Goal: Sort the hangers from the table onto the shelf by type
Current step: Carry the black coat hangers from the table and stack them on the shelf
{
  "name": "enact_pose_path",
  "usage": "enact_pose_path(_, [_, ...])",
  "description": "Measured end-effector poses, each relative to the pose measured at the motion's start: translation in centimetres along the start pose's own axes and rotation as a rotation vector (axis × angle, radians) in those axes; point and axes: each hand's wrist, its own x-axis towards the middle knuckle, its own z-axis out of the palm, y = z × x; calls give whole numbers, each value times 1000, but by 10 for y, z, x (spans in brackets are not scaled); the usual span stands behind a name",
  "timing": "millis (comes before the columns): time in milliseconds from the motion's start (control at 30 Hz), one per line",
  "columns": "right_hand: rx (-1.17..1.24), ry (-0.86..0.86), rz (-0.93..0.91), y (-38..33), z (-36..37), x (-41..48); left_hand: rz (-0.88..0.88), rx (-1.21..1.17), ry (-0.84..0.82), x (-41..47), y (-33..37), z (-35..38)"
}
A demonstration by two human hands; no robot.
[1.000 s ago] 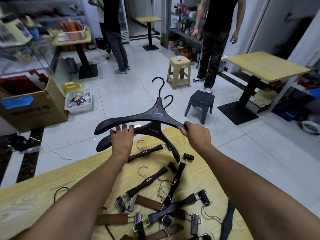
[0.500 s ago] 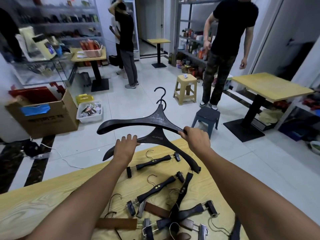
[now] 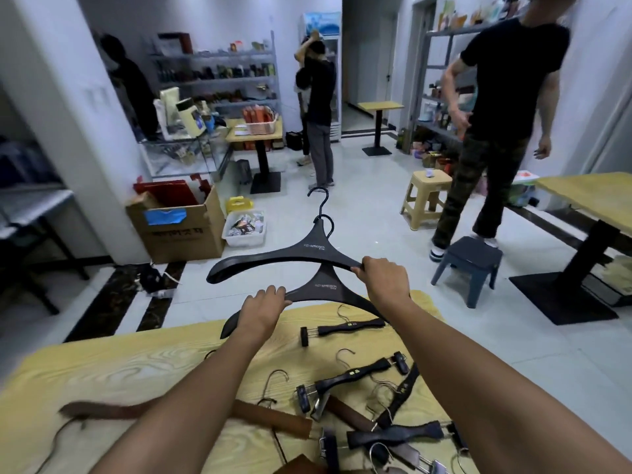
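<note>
I hold two wide black coat hangers above the far edge of the yellow wooden table [image 3: 113,364]. My right hand [image 3: 384,278] grips the right arm of the upper coat hanger [image 3: 290,256], whose black hook points away from me. My left hand [image 3: 261,311] grips the left arm of the lower coat hanger [image 3: 326,289], which sits just under the first. On the table lie several black clip hangers [image 3: 352,326] with wire hooks and several brown wooden clip hangers [image 3: 270,417], loosely piled near my right forearm.
Two people stand ahead: a person in black [image 3: 319,111] by a small table, and another person [image 3: 492,124] at the right beside a beige stool [image 3: 427,196]. A dark stool [image 3: 470,265], a cardboard box [image 3: 178,224], a second table [image 3: 591,200] and a metal shelf [image 3: 219,77] surround the floor.
The two coat hangers have risen from the table and their hooks have lined up. My view has tilted up, so more of the room and shelves shows.
</note>
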Motion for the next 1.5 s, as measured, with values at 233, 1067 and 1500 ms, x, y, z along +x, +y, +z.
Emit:
enact_pose_path(233, [76, -6, -234, -56, 7, -4, -216, 33, -69, -61, -42, -12])
enact_pose_path(1067, [282, -43, -1151, -276, -24, -172, -973, 163, -351, -389, -90, -23])
enact_pose_path(1500, [449, -139, -1464, -363, -53, -349, -1470, -117, -309, -596, -48, -31])
